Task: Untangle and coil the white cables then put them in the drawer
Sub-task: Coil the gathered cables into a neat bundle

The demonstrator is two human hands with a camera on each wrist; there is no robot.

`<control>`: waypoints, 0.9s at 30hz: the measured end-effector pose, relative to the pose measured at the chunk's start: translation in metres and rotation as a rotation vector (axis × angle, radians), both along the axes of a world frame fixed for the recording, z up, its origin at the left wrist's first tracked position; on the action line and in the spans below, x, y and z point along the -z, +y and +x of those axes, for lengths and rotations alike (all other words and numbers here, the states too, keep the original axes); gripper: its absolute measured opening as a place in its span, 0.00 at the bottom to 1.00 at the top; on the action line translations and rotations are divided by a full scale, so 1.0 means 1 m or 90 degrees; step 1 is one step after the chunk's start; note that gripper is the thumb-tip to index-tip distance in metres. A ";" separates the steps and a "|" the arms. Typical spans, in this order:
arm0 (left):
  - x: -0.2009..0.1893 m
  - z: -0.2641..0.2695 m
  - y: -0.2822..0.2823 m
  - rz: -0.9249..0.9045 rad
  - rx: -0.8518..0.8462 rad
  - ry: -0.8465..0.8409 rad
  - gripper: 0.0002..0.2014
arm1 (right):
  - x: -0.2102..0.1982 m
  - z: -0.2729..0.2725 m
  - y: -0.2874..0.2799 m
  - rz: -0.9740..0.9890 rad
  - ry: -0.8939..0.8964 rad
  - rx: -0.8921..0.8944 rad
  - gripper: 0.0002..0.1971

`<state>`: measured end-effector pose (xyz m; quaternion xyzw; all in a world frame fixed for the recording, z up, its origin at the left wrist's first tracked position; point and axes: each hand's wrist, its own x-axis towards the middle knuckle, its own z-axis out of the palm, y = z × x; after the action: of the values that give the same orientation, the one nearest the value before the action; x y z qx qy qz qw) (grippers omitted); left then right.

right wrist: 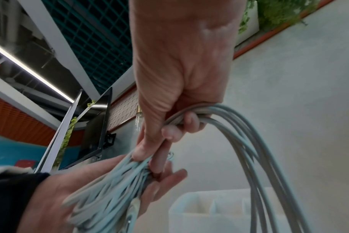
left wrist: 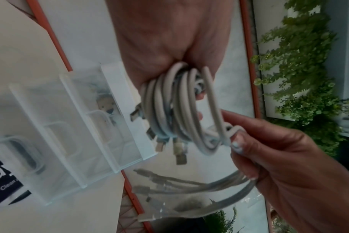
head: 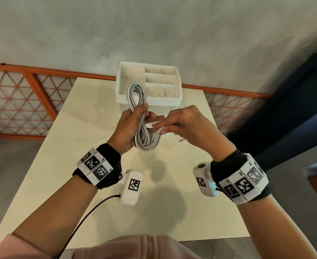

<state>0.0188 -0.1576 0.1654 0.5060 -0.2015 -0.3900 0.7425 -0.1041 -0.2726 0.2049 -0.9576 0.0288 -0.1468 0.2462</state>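
A coil of white cables (head: pixel 139 101) hangs above the table, and my left hand (head: pixel 141 114) grips it round the middle. Its upper loop shows in front of the white drawer organiser (head: pixel 172 99), which stands at the table's far edge. My right hand (head: pixel 159 128) pinches a strand at the coil's right side. In the left wrist view the coil (left wrist: pixel 177 108) ends in metal plugs (left wrist: pixel 179 155), and the right hand (left wrist: pixel 236 141) holds a small loop. In the right wrist view the right hand (right wrist: pixel 169 137) curls round several strands (right wrist: pixel 255 154), with the left hand (right wrist: pixel 56 197) below.
The cream table (head: pixel 101 193) stretches towards me below the hands. Behind it runs an orange lattice rail (head: pixel 13 101) under a grey wall. A dark bench (head: pixel 284 116) stands on the right. The drawer's small compartments (head: pixel 161 77) hold nothing visible.
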 end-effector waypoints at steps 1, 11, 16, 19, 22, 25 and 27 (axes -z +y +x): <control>-0.001 -0.002 0.001 -0.002 0.015 -0.004 0.18 | -0.001 0.002 0.001 -0.019 -0.011 -0.005 0.11; 0.001 -0.016 0.007 0.063 0.118 -0.030 0.14 | 0.004 0.007 0.014 0.021 -0.021 0.045 0.09; 0.008 -0.020 0.009 0.118 0.155 -0.107 0.15 | 0.006 0.006 0.015 0.069 0.013 0.099 0.22; 0.010 -0.022 0.011 0.148 0.186 -0.167 0.18 | 0.009 0.006 0.018 0.053 0.057 0.107 0.28; 0.014 -0.024 0.013 0.164 0.242 -0.171 0.22 | 0.007 0.005 0.013 0.053 0.130 0.103 0.29; 0.015 -0.023 0.015 0.175 0.262 -0.153 0.20 | -0.003 0.002 0.004 0.149 0.207 0.074 0.25; 0.015 -0.021 0.017 0.178 0.275 -0.157 0.18 | -0.008 -0.003 -0.002 0.236 0.261 0.069 0.21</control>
<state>-0.0018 -0.1406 0.1504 0.5923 -0.3381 -0.4985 0.5352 -0.1074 -0.2742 0.2133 -0.9031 0.1553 0.0449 0.3977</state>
